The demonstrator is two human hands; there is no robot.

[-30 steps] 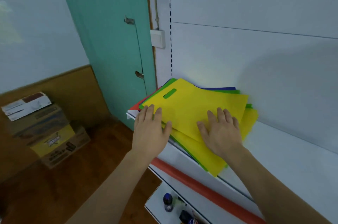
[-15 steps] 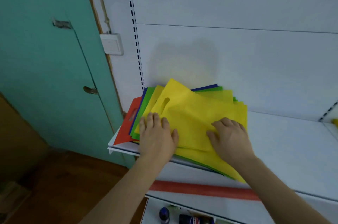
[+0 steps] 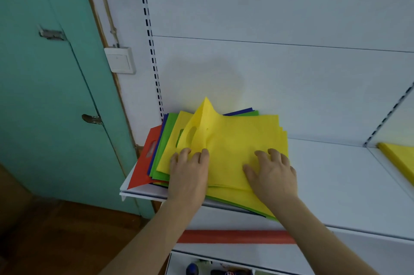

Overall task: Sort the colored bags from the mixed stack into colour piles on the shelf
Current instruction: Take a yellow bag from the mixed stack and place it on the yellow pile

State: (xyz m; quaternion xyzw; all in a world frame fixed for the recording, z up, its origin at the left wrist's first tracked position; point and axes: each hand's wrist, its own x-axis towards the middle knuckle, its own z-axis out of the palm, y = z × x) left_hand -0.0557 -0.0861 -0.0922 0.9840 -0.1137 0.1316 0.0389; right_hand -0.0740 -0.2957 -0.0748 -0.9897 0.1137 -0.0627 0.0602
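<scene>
Bags of mixed colour lay in a fanned stack (image 3: 170, 153) at the left end of the white shelf (image 3: 336, 185), against the back panel. My left hand (image 3: 188, 176) rested on the near left part of the top yellow bag (image 3: 235, 140), fingers bent at the tips and pressing into the fabric; its grip was narrow, and the bag's left end with the cut-out handle stood bunched up in a peak above the stack. My right hand (image 3: 273, 173) lay flat on the same bag further right, fingers spread and relaxed, grip wide, holding nothing. Beneath it showed more yellow, then green bags (image 3: 167, 140), a blue edge (image 3: 239, 111) and a red bag (image 3: 143, 167) lowest, jutting left over the shelf edge. A yellow pile (image 3: 398, 158) sat well apart on the right section of the shelf. An orange strip (image 3: 235, 236) ran along the front below.
</scene>
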